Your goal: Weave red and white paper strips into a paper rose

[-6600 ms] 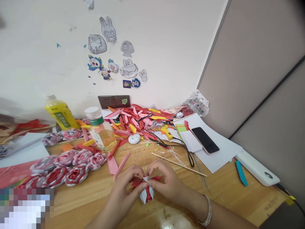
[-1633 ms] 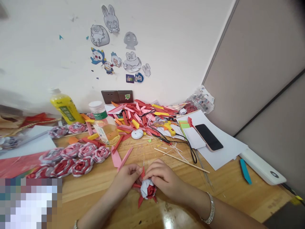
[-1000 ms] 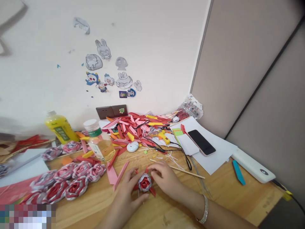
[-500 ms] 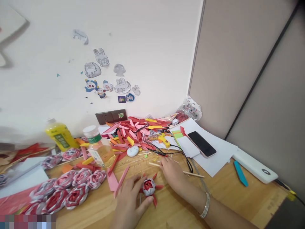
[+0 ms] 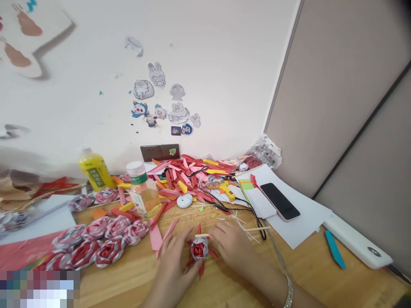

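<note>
A folded paper flower point(image 5: 199, 249), grey-white outside and red at its centre, lies on the wooden table with red pointed strips sticking out around it. At its left side is my left hand point(image 5: 171, 265), thumb at the near edge and fingers at the far edge, steadying it. My right hand point(image 5: 229, 244), with a sparkling bracelet at the wrist, grips a thin wooden stick point(image 5: 257, 229). The stick lies roughly level, its left end just above the flower's far edge. Whether that end touches the flower I cannot tell. Pink paper strips point(image 5: 156, 238) lie left of my left hand.
Finished paper roses point(image 5: 111, 251) lie at left, near a bottle of amber liquid point(image 5: 147, 201) and a yellow bottle point(image 5: 94, 171). Behind are piled paper strips point(image 5: 188, 173), a yellow glue gun point(image 5: 227, 191) and a white earphone case point(image 5: 184, 201). A phone point(image 5: 280, 202) rests at right.
My right hand has brought the stick nearer, so its left end is now at the flower. The flower has turned slightly under my left hand. The camera view has shifted left.
</note>
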